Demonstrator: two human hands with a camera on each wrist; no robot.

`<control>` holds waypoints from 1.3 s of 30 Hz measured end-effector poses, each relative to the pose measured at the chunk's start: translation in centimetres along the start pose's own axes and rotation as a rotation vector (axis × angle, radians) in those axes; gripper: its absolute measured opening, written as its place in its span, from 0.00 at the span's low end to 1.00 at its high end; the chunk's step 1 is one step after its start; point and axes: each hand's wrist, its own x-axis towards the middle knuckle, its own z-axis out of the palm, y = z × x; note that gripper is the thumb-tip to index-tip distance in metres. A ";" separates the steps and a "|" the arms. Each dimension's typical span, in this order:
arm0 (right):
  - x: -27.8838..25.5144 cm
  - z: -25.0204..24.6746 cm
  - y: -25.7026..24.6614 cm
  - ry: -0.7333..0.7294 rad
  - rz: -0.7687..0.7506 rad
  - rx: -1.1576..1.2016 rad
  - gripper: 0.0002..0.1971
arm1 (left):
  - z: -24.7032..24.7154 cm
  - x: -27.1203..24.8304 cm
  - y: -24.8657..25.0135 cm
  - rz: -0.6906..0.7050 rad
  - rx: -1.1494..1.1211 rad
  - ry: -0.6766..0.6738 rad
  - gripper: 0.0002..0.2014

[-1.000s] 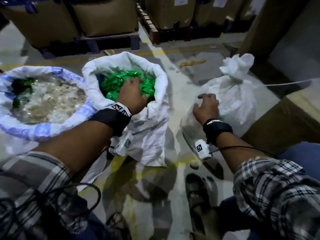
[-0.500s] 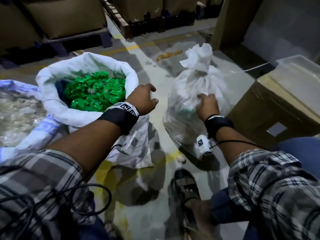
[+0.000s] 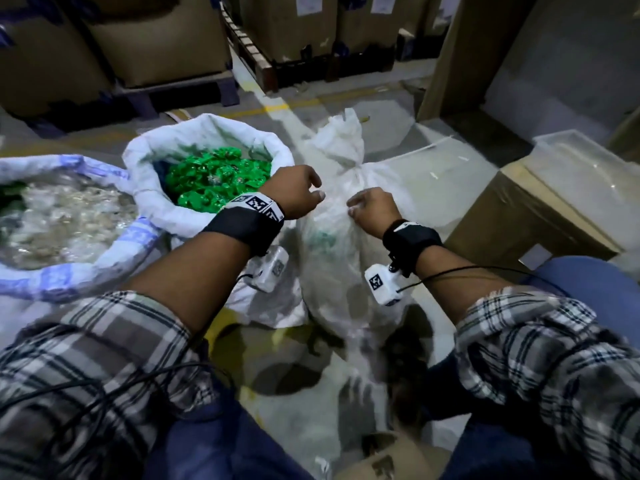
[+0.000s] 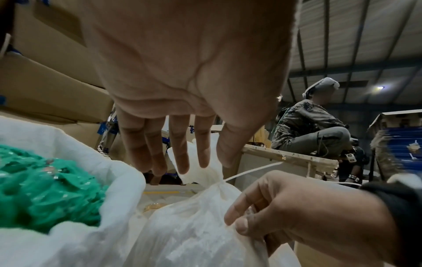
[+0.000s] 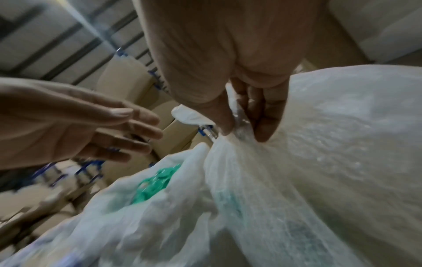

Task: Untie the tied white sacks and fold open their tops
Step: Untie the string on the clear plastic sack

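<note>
The tied white sack [image 3: 332, 258] stands at the centre of the floor, its neck [image 3: 350, 168] bound with white string [image 4: 251, 171]. My right hand [image 3: 353, 206] pinches the sack's fabric just below the knot, thumb and fingers [image 5: 262, 133] curled into it. My left hand [image 3: 313, 192] hovers by the sack's left shoulder, holding nothing. In the left wrist view its straight fingers [image 4: 180, 159] reach toward the bunched top [image 4: 205, 173]. Beside it on the left, an open white sack [image 3: 152, 188] with a rolled-down rim holds green pieces [image 3: 214, 178].
A blue-striped sack [image 3: 114, 240] of clear scraps lies far left. A cardboard box [image 3: 512, 223] with a clear plastic tub [image 3: 585, 168] on top stands right. Boxes on pallets [image 3: 249, 67] line the back. Another person [image 4: 315, 126] sits beyond.
My left hand has left the green sack's rim and moved right to the tied sack. My right hand has pulled that sack nearer and climbed to just below the knot.
</note>
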 end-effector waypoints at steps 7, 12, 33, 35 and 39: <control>-8.8 1.1 -1.3 -0.247 0.159 0.142 0.11 | 0.9 -3.6 -0.9 -0.023 0.063 -0.144 0.20; -13.2 -1.5 -0.3 -0.578 0.177 0.167 0.14 | 3.2 -4.2 2.0 0.026 0.083 -0.262 0.24; -7.0 -7.9 6.4 -0.369 0.005 -0.309 0.29 | 11.0 -1.8 10.3 -0.036 -0.252 0.080 0.15; -6.1 -7.5 6.4 -0.354 0.016 -0.313 0.26 | 11.6 -1.1 10.1 -0.030 -0.270 0.093 0.15; -5.2 -6.5 7.0 -0.341 0.020 -0.323 0.23 | 11.7 0.6 9.0 0.004 -0.194 0.115 0.17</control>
